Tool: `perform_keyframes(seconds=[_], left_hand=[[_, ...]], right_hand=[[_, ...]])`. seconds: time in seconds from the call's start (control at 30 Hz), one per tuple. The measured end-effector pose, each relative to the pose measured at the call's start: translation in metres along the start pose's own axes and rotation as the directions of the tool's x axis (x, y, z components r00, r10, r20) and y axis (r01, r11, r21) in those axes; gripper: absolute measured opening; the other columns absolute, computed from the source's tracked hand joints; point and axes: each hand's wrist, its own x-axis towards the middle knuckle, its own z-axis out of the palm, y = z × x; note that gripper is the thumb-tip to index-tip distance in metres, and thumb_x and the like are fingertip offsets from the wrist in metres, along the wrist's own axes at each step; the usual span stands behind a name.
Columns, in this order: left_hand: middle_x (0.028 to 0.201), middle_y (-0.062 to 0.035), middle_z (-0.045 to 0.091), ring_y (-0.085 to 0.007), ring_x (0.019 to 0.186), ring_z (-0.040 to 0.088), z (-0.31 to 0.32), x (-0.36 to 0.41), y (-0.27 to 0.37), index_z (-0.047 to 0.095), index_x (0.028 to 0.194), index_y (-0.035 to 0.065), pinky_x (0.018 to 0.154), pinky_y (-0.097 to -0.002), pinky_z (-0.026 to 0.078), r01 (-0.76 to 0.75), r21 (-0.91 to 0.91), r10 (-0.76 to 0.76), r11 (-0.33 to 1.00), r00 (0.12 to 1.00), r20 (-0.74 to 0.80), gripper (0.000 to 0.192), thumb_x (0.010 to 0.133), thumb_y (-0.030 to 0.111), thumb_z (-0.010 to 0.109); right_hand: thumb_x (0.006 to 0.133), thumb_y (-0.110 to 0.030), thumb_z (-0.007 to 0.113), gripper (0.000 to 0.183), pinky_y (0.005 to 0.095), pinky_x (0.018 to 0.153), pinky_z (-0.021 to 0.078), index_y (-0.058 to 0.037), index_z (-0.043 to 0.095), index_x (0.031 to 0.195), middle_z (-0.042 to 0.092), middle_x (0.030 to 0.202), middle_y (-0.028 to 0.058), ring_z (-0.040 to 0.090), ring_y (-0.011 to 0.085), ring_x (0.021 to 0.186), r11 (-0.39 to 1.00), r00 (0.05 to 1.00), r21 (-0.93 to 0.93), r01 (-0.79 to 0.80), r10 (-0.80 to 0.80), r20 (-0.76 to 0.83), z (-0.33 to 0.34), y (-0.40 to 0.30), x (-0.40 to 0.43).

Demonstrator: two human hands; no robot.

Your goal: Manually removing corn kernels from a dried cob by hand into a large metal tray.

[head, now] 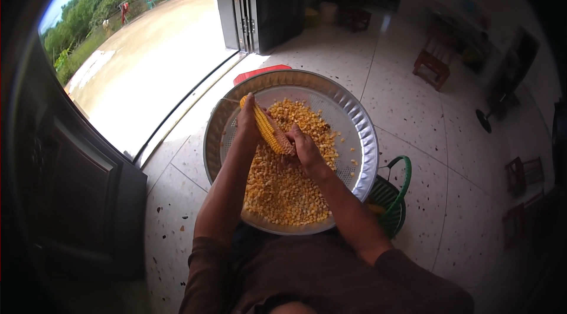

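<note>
An ear of dried yellow corn [265, 127] is held slantwise above a round metal sieve pan [370, 146]. My left hand [248, 117] grips its upper end, thumb along the kernels. At the lower end, my right hand [305, 146] has its fingers around the cob, with the thumb near the bare side. Part of the ear shows pinkish cob stripped of kernels; rows of yellow kernels remain on the side toward my left arm. Loose corn kernels [283, 199] are heaped in the pan, thickest toward me, with a few scattered on the perforated bottom at right.
Beneath the pan's far rim a red stool or support [261, 73] shows. A green woven basket [392, 203] with a yellow item inside stands right of the pan. Red chairs [432, 66] and a fan-like stand [483, 120] are farther right. A dark door [75, 190] and sunlit doorway lie left.
</note>
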Motion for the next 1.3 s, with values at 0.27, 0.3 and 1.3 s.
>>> perform_keyframes(seconds=[0.27,0.3,1.3], left_hand=[[0.067,-0.0124,0.060,-0.0253,0.050,0.060,0.007,-0.038,-0.004,0.053,0.098,0.0018,0.047,-0.0361,0.052,-0.112,0.194,0.125,0.975,0.991,-0.056,0.047,0.089,0.046,0.065],[0.068,-0.0121,0.060,-0.0247,0.048,0.059,0.008,-0.043,-0.006,0.054,0.099,0.0020,0.045,-0.0352,0.051,-0.137,0.254,0.167,0.958,0.981,-0.101,0.046,0.089,0.046,0.065],[0.087,-0.0107,0.052,-0.0201,0.079,0.052,0.017,-0.063,-0.030,0.049,0.099,0.0009,0.071,-0.0388,0.044,-0.275,0.624,0.295,0.732,0.953,0.074,0.058,0.098,0.058,0.043]], right_hand=[[0.100,-0.056,0.035,0.067,0.0409,0.081,0.0537,0.0046,0.055,0.122,0.065,0.110,0.0199,0.066,0.0317,0.095,0.771,0.964,-0.588,0.245,-0.260,0.059,0.004,0.001,-0.003],[0.100,-0.056,0.035,0.067,0.0409,0.081,0.0537,0.0046,0.055,0.122,0.065,0.110,0.0199,0.066,0.0317,0.095,0.772,0.964,-0.587,0.245,-0.259,0.061,0.007,0.002,-0.003],[0.100,-0.061,0.031,0.070,0.0362,0.060,0.0456,0.0004,0.060,0.082,0.060,0.068,0.0063,0.059,0.0214,0.065,0.864,0.973,-0.469,0.181,-0.227,-0.043,0.006,0.011,-0.003]])
